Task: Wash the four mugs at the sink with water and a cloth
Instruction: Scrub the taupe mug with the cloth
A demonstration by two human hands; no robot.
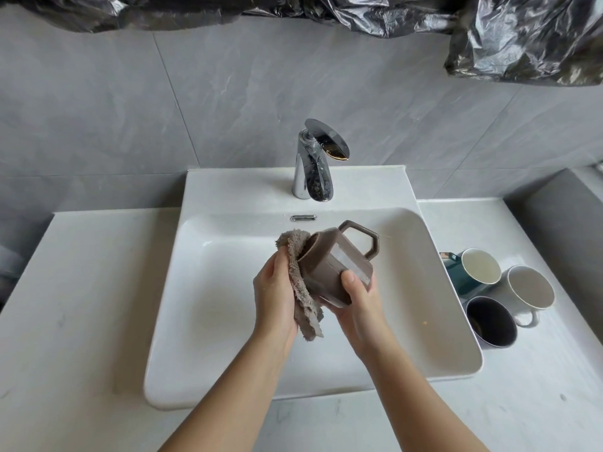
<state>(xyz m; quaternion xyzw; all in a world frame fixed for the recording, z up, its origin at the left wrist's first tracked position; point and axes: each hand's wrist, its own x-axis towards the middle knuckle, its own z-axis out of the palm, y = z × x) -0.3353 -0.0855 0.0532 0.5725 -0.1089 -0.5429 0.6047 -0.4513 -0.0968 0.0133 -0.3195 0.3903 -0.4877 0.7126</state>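
Note:
Over the white sink basin [228, 321] my right hand [360, 305] grips a brown mug [329, 265] by its base, tilted so the mouth faces left and the angular handle points up. My left hand [274, 291] holds a grey-brown fluffy cloth [301, 288] pressed against the mug's rim. Three more mugs stand on the counter right of the basin: a dark green one with a pale inside [473, 270], a white one [528, 291] and a dark grey one [491, 321]. No water runs from the chrome tap [315, 164].
White counter [81, 305] stretches to the left of the basin and along the front edge. Grey tiled wall behind the tap. Black plastic sheeting [522, 37] hangs along the top, lowest at the right. A grey ledge [567, 230] rises at the far right.

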